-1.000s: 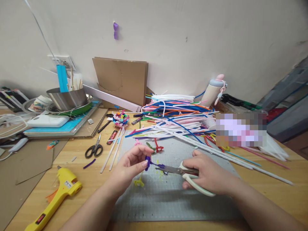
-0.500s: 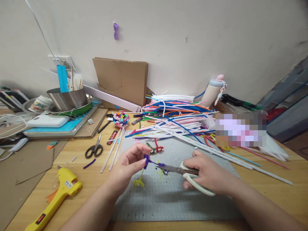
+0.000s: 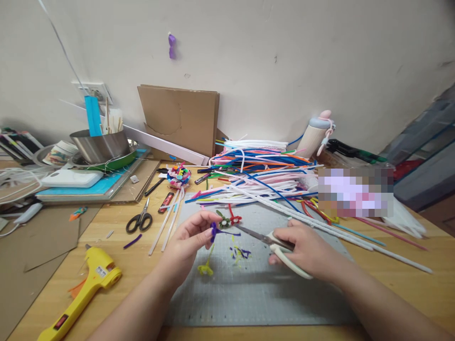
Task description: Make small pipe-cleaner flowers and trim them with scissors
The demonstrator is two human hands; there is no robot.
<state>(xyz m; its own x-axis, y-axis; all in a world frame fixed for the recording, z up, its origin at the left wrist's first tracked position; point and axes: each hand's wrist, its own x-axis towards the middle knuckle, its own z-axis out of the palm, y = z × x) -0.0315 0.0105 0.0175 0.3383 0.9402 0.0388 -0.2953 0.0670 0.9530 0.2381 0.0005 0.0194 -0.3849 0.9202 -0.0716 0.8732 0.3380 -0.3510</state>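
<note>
Between the thumb and fingers of my left hand is a small purple pipe-cleaner flower, its thin stem pointing right. My right hand grips white-handled scissors by the handles. The blades point left, just above the purple stem's tip. Yellow and purple fuzz trimmings lie on the grey cutting mat beneath. A yellow pipe-cleaner flower rests below my left hand. Behind the blades lie a red flower and a dark green flower.
A yellow glue gun and black-handled scissors lie to the left, near clear glue sticks. A pile of colourful pipe cleaners covers the mat's back edge. Cardboard leans on the wall, and a bottle stands at the back right.
The scissors have come away from the purple stem, blades now raised slightly above it. The stem looks thinner, and more purple trimmings show on the mat. My left hand has shifted slightly left.
</note>
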